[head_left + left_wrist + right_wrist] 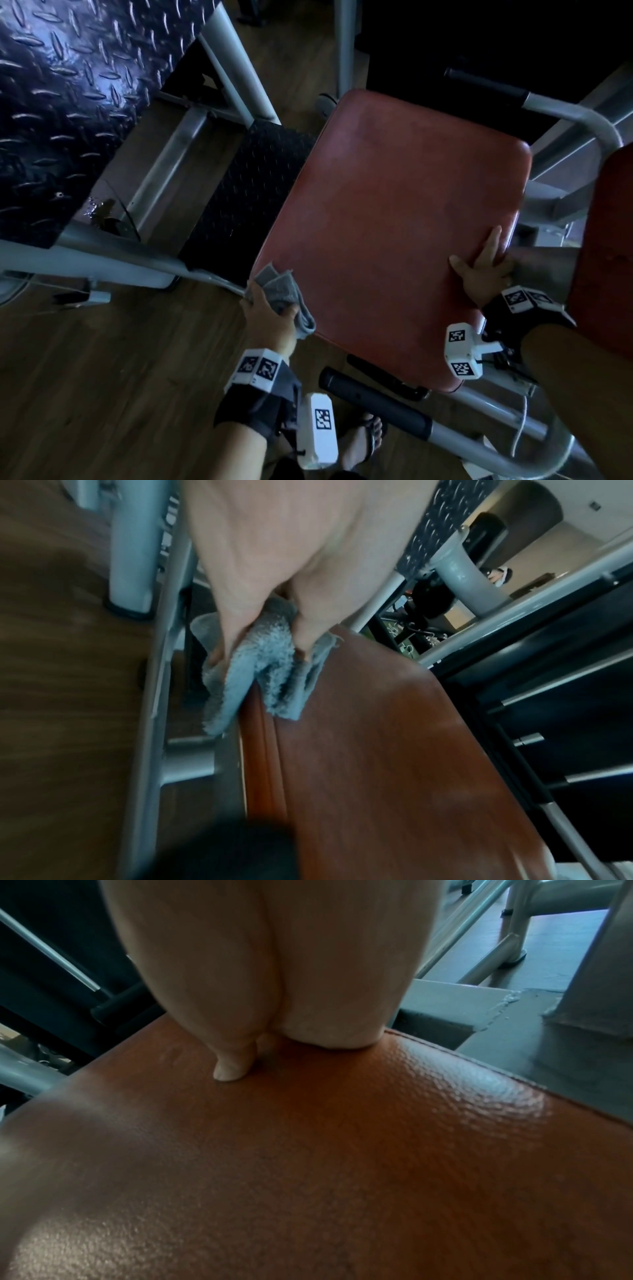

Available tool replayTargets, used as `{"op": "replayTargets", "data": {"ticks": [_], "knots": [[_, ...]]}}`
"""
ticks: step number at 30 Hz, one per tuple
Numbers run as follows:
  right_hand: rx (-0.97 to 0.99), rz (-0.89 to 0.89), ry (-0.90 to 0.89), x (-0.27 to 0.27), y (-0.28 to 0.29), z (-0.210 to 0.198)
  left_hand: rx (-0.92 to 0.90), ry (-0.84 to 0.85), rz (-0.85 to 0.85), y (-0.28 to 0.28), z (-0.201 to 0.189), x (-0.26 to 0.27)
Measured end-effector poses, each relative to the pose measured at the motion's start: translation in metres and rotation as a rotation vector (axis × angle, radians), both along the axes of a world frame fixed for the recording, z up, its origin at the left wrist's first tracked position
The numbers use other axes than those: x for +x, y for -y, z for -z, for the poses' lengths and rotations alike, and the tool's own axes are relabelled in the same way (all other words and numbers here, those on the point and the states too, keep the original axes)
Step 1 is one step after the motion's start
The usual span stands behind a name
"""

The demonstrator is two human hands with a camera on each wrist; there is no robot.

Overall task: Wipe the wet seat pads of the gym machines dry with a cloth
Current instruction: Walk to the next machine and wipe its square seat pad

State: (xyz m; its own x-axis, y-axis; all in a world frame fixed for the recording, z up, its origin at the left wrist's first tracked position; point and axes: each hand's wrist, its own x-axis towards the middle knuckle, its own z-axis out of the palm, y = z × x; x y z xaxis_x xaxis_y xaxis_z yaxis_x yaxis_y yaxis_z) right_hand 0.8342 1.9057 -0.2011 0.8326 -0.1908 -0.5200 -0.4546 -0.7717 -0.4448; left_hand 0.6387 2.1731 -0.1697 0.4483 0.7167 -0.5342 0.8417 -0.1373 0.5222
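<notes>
A red-brown padded seat (387, 222) fills the middle of the head view. My left hand (270, 308) grips a bunched grey cloth (279, 287) at the seat's near-left corner. In the left wrist view the cloth (260, 674) hangs over the seat edge (377, 750), pinched between thumb and fingers. My right hand (486, 270) rests on the seat's right edge with thumb and fingers spread flat. The right wrist view shows that hand (274, 988) pressing on the glossy, grainy seat surface (342, 1150).
Grey steel frame tubes (212, 113) and a black tread-plate footrest (253, 192) stand left of the seat. A black-gripped handle (376, 401) juts below the seat, another handle (486, 84) lies behind it. A second red pad (603, 246) sits at right. My sandalled foot (363, 438) stands on wood floor.
</notes>
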Motion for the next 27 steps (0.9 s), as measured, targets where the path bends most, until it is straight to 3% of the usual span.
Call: {"op": "replayTargets", "data": {"ticks": [8, 13, 15, 17, 18, 20, 22, 24, 27], "knots": [[0.031, 0.066, 0.048, -0.001, -0.006, 0.003, 0.132, -0.027, 0.278, -0.008, -0.016, 0.008], [0.025, 0.072, 0.018, 0.001, -0.005, 0.005, 0.283, 0.115, 0.437, -0.011, -0.023, 0.021], [0.026, 0.048, -0.022, 0.002, -0.004, 0.004, 0.245, 0.232, 0.509, -0.014, -0.024, 0.033], [0.023, 0.043, -0.025, 0.003, -0.004, 0.004, 0.184, 0.254, 0.698, -0.022, -0.023, 0.047], [0.028, 0.042, -0.019, 0.004, -0.004, 0.004, 0.136, 0.245, 0.798, -0.028, -0.024, 0.052], [0.053, 0.043, -0.032, 0.004, -0.004, 0.004, 0.250, 0.195, 1.031, -0.046, -0.024, 0.060], [0.054, 0.047, -0.043, 0.004, -0.003, 0.001, 0.355, 0.014, 1.239, -0.064, -0.020, 0.064], [0.047, 0.034, -0.051, 0.004, -0.002, 0.000, 0.374, -0.131, 1.331, -0.072, -0.010, 0.067], [0.059, 0.033, -0.050, 0.003, -0.001, 0.003, 0.381, -0.139, 1.386, -0.061, 0.001, 0.073]]}}
